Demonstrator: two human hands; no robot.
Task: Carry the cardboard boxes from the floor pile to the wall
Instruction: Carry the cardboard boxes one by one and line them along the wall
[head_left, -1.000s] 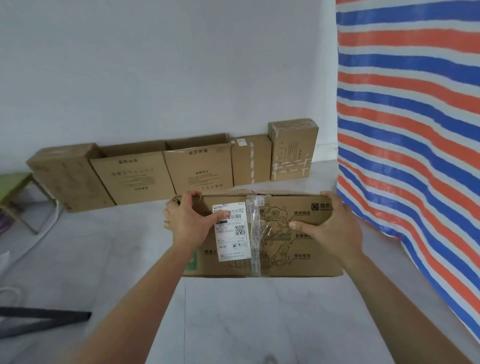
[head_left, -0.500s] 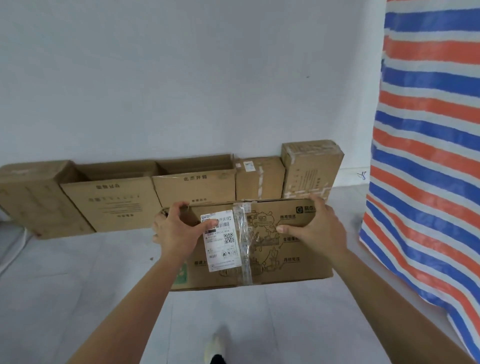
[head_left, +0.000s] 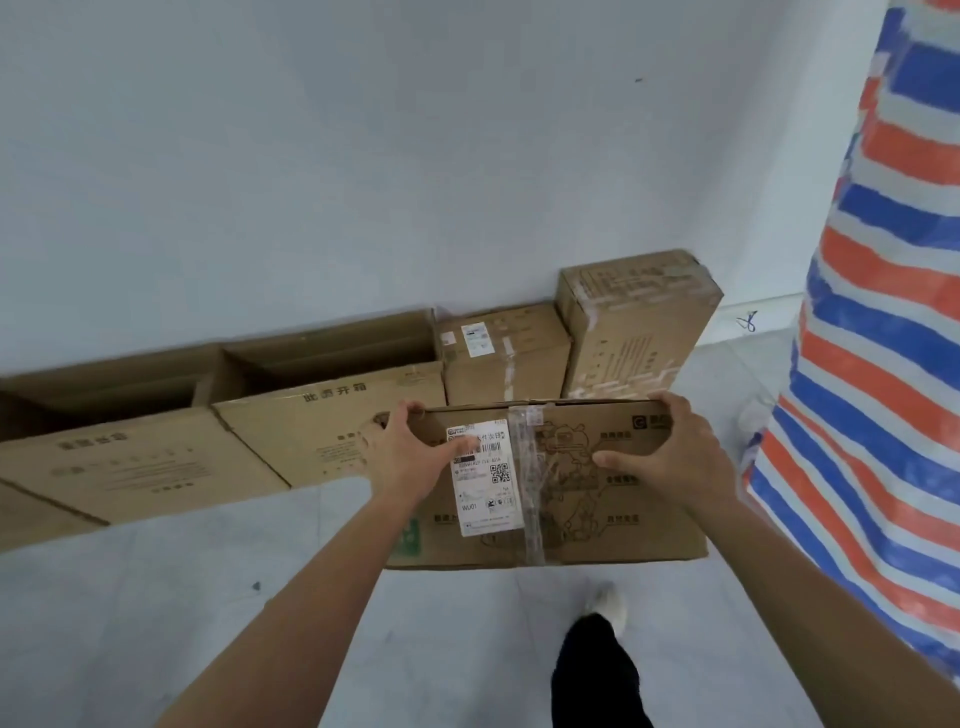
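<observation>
I hold a flat cardboard box (head_left: 576, 499) in the air in front of me, its top bearing a white shipping label and a strip of clear tape. My left hand (head_left: 410, 452) grips its far left corner, thumb on the label. My right hand (head_left: 670, 452) grips the far right edge. Along the white wall (head_left: 363, 156) stands a row of boxes: two open brown ones (head_left: 332, 410), a taped box (head_left: 504, 353) and a taller upright box (head_left: 634, 322). The carried box hangs just short of them.
A blue, orange and white striped tarp (head_left: 883, 364) hangs close on the right. The floor (head_left: 156, 597) is grey tile. My dark trouser leg and light shoe (head_left: 605, 608) show below the carried box.
I have walked closer to the wall: the row of boxes has grown larger and nearer, and the tarp has slid toward the right edge. Both hands keep the same grip.
</observation>
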